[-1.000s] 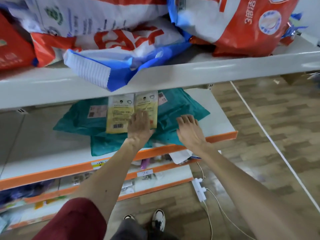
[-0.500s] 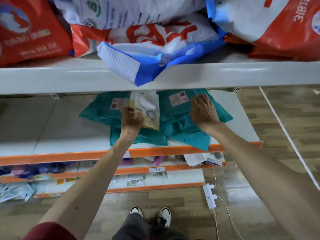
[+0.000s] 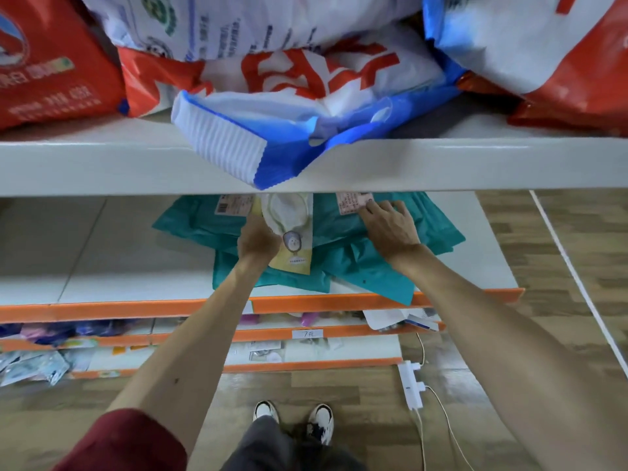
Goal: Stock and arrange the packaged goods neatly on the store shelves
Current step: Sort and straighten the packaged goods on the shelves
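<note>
Arranging is the step in hand: the yellow packet (image 3: 296, 243) lies on the teal packs (image 3: 438, 232) on the shelf (image 3: 102, 260), its far end hidden under the upper shelf (image 3: 102, 164). Left hand (image 3: 258, 241) reaches forward, fingers curled on the packet's left edge; right hand (image 3: 390, 229) lies palm down on the teal packs, fingers straight and a little apart, tips by a pink label (image 3: 353, 202). Next, I judge, the packet needs squaring or its own place, the right hand steadying the packs.
</note>
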